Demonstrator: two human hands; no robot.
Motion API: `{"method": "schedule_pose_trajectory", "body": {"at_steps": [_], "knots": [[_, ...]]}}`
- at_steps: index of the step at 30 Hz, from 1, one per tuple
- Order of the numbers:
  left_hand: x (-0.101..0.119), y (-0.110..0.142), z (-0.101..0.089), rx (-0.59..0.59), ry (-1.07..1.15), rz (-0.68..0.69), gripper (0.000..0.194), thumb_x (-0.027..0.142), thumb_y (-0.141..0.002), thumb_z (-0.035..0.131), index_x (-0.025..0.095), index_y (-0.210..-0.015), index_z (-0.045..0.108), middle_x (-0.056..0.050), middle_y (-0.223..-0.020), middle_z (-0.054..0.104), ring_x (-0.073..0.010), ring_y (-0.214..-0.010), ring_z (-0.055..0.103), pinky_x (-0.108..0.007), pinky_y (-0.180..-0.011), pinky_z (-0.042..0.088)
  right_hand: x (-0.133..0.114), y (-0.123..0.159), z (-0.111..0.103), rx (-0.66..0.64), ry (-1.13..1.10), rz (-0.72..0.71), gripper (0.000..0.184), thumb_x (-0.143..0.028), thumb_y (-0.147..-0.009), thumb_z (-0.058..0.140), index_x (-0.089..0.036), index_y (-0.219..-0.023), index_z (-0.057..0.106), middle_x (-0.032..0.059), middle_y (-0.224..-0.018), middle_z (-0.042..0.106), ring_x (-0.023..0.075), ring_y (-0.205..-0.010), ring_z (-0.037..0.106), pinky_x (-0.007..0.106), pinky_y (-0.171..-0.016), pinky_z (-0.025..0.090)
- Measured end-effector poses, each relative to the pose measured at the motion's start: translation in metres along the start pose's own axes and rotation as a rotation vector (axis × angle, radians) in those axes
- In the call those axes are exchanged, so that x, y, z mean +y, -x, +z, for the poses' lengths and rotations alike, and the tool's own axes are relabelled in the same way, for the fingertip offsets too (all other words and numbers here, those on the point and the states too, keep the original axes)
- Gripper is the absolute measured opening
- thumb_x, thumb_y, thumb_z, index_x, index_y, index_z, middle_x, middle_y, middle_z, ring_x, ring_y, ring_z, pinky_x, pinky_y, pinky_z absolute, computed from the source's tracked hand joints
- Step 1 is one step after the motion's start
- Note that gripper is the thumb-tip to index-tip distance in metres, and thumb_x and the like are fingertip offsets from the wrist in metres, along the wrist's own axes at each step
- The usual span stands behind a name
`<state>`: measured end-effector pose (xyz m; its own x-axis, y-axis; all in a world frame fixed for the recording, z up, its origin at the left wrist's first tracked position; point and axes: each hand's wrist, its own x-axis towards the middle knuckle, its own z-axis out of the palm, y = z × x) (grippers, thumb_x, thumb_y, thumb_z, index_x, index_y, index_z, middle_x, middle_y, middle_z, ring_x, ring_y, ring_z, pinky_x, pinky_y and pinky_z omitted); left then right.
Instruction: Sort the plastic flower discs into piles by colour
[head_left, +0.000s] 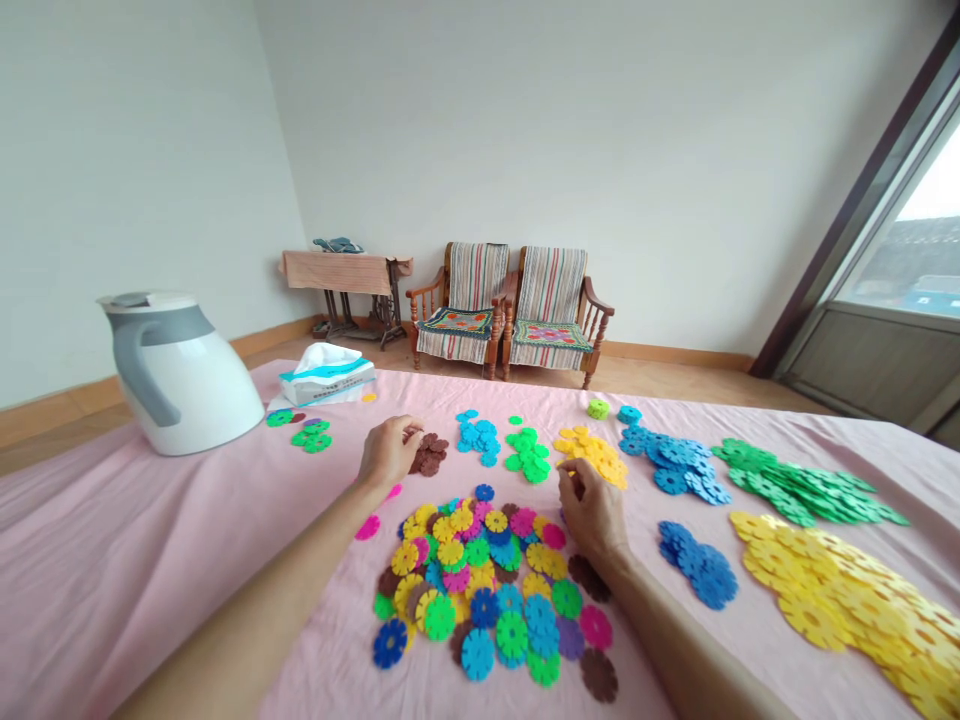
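Observation:
My left hand (388,452) is closed at the left edge of a small pile of brown notched plastic discs (430,455). Its fingertips meet the pile, and whether a disc is pinched there is hard to make out. My right hand (594,508) has its fingers curled together beside the small yellow disc pile (596,455); what they hold, if anything, is hidden. Between my forearms lies a mixed heap of discs (480,580) in yellow, blue, green, pink, brown and purple. Light blue discs (478,440) and bright green discs (528,455) form small piles between my hands.
Larger blue (675,462), green (810,485) and yellow (847,590) disc piles lie to the right on the pink tablecloth (247,560). A white-and-grey jug (191,380) and a tissue pack (328,377) stand at left. Two wooden chairs (555,330) are against the wall.

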<state>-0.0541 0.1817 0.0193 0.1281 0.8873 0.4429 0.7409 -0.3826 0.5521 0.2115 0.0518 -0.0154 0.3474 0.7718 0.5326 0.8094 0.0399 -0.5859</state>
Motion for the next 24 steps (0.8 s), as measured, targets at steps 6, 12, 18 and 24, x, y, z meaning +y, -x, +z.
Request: {"method": "schedule_pose_trajectory", "body": {"at_steps": [6, 12, 18, 24], "knots": [[0.014, 0.006, 0.000, -0.064, 0.013, 0.094, 0.014, 0.021, -0.075, 0.055, 0.020, -0.080, 0.067, -0.002, -0.085, 0.067, -0.0149, -0.071, 0.062, -0.024, -0.067, 0.046, -0.001, 0.001, -0.001, -0.004, 0.001, -0.003, 0.026, -0.032, -0.082, 0.039, -0.018, -0.082, 0.061, -0.0013, -0.051, 0.056, 0.0138, -0.049, 0.051, 0.023, -0.050, 0.033], [0.050, 0.037, 0.016, -0.420, 0.141, 0.450, 0.021, 0.019, -0.075, 0.057, 0.023, -0.091, 0.070, -0.002, -0.089, 0.066, -0.0148, -0.075, 0.061, -0.025, -0.073, 0.047, 0.000, 0.001, -0.001, -0.009, 0.000, -0.012, 0.025, -0.031, -0.083, 0.039, -0.018, -0.082, 0.061, -0.0006, -0.053, 0.057, 0.0141, -0.050, 0.052, 0.023, -0.050, 0.032], [0.058, 0.046, 0.027, -0.470, 0.083, 0.530, 0.017, 0.016, -0.073, 0.059, 0.021, -0.087, 0.068, -0.004, -0.088, 0.062, -0.0214, -0.096, 0.056, -0.029, -0.085, 0.043, -0.001, 0.002, 0.001, -0.030, -0.004, -0.011, 0.023, -0.029, -0.083, 0.039, -0.019, -0.082, 0.060, -0.0030, -0.050, 0.053, 0.0133, -0.047, 0.049, 0.023, -0.050, 0.031], [0.058, 0.043, 0.032, -0.466, 0.189, 0.402, 0.013, 0.011, -0.064, 0.060, 0.017, -0.076, 0.060, -0.001, -0.076, 0.056, -0.0139, -0.066, 0.054, -0.021, -0.058, 0.042, -0.005, 0.004, 0.000, -0.050, -0.018, -0.032, 0.022, -0.027, -0.084, 0.038, -0.019, -0.082, 0.058, -0.0026, -0.054, 0.054, 0.0125, -0.049, 0.049, 0.023, -0.051, 0.032]]}}
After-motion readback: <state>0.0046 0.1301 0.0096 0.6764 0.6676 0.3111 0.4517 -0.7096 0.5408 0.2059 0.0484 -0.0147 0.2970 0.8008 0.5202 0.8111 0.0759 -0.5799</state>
